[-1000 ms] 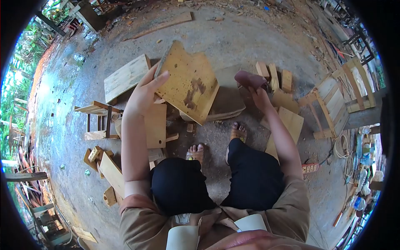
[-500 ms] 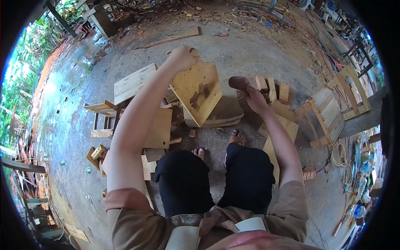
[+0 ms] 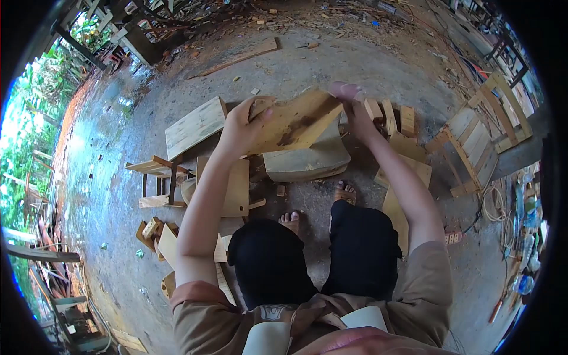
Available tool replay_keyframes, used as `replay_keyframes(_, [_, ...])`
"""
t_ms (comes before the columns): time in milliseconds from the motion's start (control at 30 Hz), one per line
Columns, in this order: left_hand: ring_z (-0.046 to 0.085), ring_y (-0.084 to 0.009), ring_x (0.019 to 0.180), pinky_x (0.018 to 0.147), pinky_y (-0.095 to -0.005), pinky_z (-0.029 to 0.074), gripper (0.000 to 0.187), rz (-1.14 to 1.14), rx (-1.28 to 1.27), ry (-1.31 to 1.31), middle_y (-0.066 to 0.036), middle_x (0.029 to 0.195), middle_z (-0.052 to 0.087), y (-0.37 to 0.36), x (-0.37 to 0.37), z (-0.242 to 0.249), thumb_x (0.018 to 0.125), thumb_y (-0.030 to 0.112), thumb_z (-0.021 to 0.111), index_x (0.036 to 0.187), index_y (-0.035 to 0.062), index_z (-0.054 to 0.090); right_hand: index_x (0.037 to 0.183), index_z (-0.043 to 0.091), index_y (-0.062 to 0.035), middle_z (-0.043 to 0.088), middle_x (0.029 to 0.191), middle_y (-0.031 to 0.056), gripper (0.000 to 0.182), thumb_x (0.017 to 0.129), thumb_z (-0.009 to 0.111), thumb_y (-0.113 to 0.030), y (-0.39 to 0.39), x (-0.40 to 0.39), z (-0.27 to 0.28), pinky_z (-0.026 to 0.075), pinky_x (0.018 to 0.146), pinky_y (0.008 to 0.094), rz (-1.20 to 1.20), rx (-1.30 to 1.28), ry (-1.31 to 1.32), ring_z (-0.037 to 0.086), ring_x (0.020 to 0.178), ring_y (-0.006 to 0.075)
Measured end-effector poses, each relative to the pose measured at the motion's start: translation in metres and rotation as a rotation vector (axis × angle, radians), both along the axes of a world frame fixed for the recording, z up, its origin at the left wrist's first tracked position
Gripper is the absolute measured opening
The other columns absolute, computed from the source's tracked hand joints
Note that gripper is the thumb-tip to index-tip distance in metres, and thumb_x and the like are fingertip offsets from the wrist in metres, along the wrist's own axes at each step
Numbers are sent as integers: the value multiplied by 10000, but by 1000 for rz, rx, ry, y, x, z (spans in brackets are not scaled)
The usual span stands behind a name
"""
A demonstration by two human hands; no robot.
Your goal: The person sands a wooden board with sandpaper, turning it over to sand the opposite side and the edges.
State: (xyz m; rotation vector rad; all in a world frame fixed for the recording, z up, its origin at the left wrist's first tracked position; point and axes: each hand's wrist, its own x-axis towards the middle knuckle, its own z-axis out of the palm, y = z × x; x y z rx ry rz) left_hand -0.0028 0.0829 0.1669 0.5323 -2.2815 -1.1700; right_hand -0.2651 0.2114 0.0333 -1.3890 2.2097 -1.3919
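My left hand (image 3: pixel 244 127) grips the left side of a thin wooden panel (image 3: pixel 299 121) with dark brown stains on its face. The panel is tilted above a thick wooden block (image 3: pixel 307 163) on the floor in front of my feet. At the panel's upper right corner, my right hand (image 3: pixel 360 121) is closed on a flat brown piece that looks like a folded sheet of sandpaper (image 3: pixel 345 90). Blur hides whether that sheet touches the panel. The fingers of the right hand are partly hidden.
Wooden boards (image 3: pixel 198 127) and a small wooden chair (image 3: pixel 160 177) lie to the left. Short wood blocks (image 3: pixel 390 117) and flat panels (image 3: pixel 408 171) are on the right, beside a wooden frame (image 3: pixel 470 142). Scraps and a long plank (image 3: pixel 242 58) lie farther off.
The panel has turned from steeply tilted to a flatter, wider angle. My left hand has moved down along its side, and my right hand has brought the brown sheet up to its corner.
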Motion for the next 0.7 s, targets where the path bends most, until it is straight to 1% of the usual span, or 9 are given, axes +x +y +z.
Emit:
replay_keyframes(100, [521, -93, 849, 775, -241, 402, 241, 1, 36, 39, -77, 907, 609, 10, 1, 0, 843, 152, 547, 1041, 15, 553, 1109, 484, 5, 539, 1046, 207, 346, 917, 353, -250, -6, 11, -10, 377, 848, 366, -61, -88, 193, 506, 1009, 322])
replay_keyframes(167, [521, -92, 827, 760, -239, 406, 242, 16, 13, 32, -74, 888, 609, 14, 3, -2, 839, 149, 552, 1041, 17, 553, 1092, 482, -10, 564, 939, 221, 283, 910, 387, -205, -10, 8, -7, 402, 782, 351, -149, 41, -175, 545, 913, 312])
replay_keyframes(300, [489, -63, 725, 670, -210, 403, 243, 127, -19, -9, -4, 829, 583, 19, 2, -4, 833, 156, 567, 1041, 29, 568, 1078, 487, -10, 563, 867, 191, 278, 910, 396, -211, -16, 14, 0, 404, 757, 346, -230, 152, -355, 546, 824, 259])
replay_keyframes(367, [495, -69, 706, 659, -214, 407, 236, 162, -58, 1, -30, 803, 596, 17, 1, -6, 829, 152, 570, 1026, 23, 569, 1071, 489, -8, 563, 844, 186, 283, 907, 405, -222, -31, 23, -24, 403, 741, 339, -104, -356, -160, 538, 789, 252])
replay_keyframes(500, [491, -65, 679, 639, -211, 405, 212, 198, -84, 42, -45, 764, 605, 15, 5, -12, 817, 130, 581, 999, 21, 580, 1047, 496, 13, 563, 931, 220, 302, 903, 413, -239, -19, 39, 5, 399, 766, 339, -20, -354, -167, 552, 885, 278])
replay_keyframes(567, [488, -60, 687, 642, -210, 404, 208, 188, -69, 23, -40, 765, 602, 22, 7, -8, 815, 121, 583, 998, 24, 581, 1006, 507, 24, 568, 857, 228, 327, 904, 406, -269, -18, 18, -17, 412, 737, 350, -164, -250, -258, 561, 835, 309])
replay_keyframes(633, [484, -56, 694, 644, -208, 403, 204, 183, -58, 13, -36, 766, 599, 25, 8, -6, 812, 112, 585, 998, 26, 582, 969, 518, 34, 568, 799, 238, 370, 903, 391, -308, -10, -11, -43, 420, 725, 375, -265, 83, -247, 563, 809, 350])
replay_keyframes(667, [483, -52, 700, 648, -206, 403, 201, 149, -59, 24, -30, 768, 596, 24, 7, -6, 814, 108, 583, 997, 25, 582, 928, 524, 56, 569, 802, 260, 418, 903, 372, -332, -9, -20, -63, 419, 737, 397, -210, -133, -178, 564, 846, 380])
replay_keyframes(700, [481, -49, 707, 653, -204, 403, 198, 122, -53, 34, -24, 770, 593, 25, 9, -7, 815, 105, 581, 996, 25, 583, 928, 524, 56, 569, 802, 260, 418, 903, 372, -332, -6, -21, -58, 419, 737, 397, -204, -124, -169, 564, 846, 380])
